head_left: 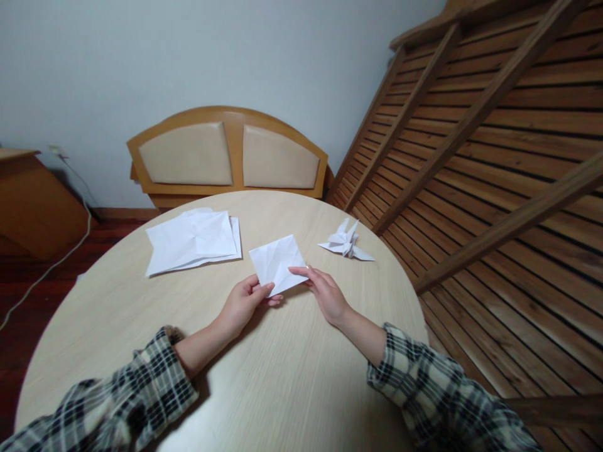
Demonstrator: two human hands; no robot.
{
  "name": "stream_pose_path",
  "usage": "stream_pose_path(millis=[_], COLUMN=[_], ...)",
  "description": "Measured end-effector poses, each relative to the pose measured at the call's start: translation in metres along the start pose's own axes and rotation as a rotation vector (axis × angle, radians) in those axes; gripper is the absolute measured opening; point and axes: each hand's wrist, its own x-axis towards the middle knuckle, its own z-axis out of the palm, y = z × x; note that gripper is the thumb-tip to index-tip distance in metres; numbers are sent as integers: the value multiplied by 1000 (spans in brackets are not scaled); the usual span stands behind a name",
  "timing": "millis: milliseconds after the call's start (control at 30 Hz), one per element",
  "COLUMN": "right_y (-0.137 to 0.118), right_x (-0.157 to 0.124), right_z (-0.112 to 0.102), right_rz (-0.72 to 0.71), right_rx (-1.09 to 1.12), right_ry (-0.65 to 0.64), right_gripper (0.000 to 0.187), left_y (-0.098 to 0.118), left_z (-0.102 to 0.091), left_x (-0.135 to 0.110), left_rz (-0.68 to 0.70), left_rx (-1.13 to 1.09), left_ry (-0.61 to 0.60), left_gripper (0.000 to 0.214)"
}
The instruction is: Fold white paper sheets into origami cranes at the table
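A small folded white paper (277,262), creased, is held a little above the round pale wooden table (264,376). My left hand (245,302) pinches its near left corner between thumb and fingers. My right hand (324,290) grips the near right edge, thumb lying on top of the sheet. Both wrists come out of plaid sleeves at the bottom of the view.
A stack of creased white sheets (193,240) lies at the back left of the table. A finished white origami figure (346,242) rests at the back right. Behind the table stands a padded wooden chair back (228,154). Slatted wooden boards (494,188) lean on the right.
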Motion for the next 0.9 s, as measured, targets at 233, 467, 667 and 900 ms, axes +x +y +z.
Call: stream_pose_path(millis=[233, 467, 667, 900], right_y=[2, 5, 7, 6], right_x=[1, 1, 1, 2], right_z=[0, -2, -3, -2], right_rz=[12, -5, 5, 30], right_rx=[-16, -27, -55, -55], right_ry=[-17, -6, -4, 65], right_gripper=[42, 40, 46, 51], left_y=[-1, -2, -4, -1], left_z=[-1, -7, -12, -11], left_x=[2, 4, 7, 6], left_rz=[44, 100, 184, 188], left_rx=[1, 230, 313, 396], left_ry=[19, 8, 52, 60], left_gripper=[37, 31, 27, 31])
